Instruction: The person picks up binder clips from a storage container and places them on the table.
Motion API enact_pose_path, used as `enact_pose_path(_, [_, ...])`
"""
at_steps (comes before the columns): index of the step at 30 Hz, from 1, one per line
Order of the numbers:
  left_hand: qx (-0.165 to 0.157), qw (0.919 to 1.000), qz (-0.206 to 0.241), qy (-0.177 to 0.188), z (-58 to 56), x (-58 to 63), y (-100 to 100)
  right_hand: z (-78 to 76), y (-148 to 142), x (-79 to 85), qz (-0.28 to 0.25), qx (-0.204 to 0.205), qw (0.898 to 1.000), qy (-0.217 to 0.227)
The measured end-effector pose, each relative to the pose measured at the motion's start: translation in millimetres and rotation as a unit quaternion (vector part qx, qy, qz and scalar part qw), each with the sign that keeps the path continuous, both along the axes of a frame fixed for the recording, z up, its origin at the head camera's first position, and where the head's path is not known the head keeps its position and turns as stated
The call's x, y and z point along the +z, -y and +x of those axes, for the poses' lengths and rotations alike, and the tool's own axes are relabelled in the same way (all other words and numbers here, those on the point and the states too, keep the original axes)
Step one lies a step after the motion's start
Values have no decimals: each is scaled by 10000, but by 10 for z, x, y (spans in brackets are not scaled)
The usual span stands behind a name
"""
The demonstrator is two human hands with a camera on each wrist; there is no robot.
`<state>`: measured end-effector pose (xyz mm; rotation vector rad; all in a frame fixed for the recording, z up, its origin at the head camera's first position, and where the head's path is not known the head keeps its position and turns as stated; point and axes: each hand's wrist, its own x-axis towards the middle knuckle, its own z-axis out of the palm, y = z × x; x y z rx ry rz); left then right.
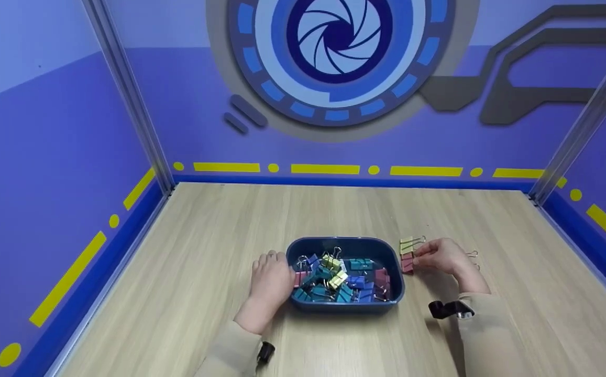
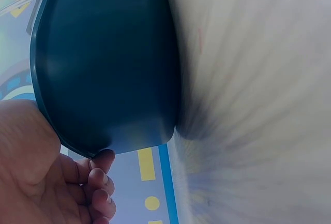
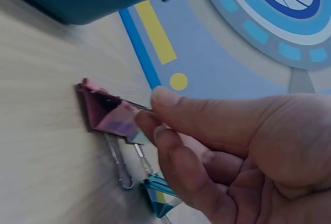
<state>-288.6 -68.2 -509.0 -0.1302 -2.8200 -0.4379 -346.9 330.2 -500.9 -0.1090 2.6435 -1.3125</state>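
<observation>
Bin [image 1: 344, 309], dark blue, sits centre stage on the pale wooden table [image 1: 203, 235], long side facing us, with a jumble of binder clips [image 1: 337, 279] inside: teal, blue, yellow, red, wire handles poking up everywhere. Call the back wall twelve o'clock. Over at nine, the left hand [image 1: 272, 277] has the bin's rim in its grip, a fingertip tucked against the outside edge in the wrist view; the thumb is hidden. My read: that hold is there to stop the bin sliding about.

Now swing round to three o'clock, just outside the bin. Here's the right hand [image 1: 444, 257], thumb and fingertips pinching a red clip [image 1: 407, 263] by its wire-handle side, leaving the coloured body poking out towards nine o'clock. Sensible choice, I'd judge: a light fingertip hold makes small adjustments easy. Whether the clip bears on the wood or hangs a touch above, I can't tell.

Just beyond it, towards twelve, stands a yellow clip [image 1: 406, 244], so close to the red one that the pair look lined up on purpose. And behind the hand, on its three o'clock side, a teal clip [image 3: 160, 195] peeks out, mostly hidden from above.
</observation>
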Motion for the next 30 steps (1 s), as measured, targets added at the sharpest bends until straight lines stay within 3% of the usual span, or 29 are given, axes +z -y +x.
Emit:
enact_pose_path(12, [-30, 9997, -60, -250, 0, -19, 0, 15, 19, 10, 478, -173, 9984, -251])
enact_pose_path(19, [-3, 9999, -17, -106, -2, -14, -3, 35, 21, 87, 657, -230, 9969, -361])
enact_pose_path(30, [-13, 10000, -27, -3, 0, -7, 1, 153, 220, 392, 1301, -1060, 9810, -977])
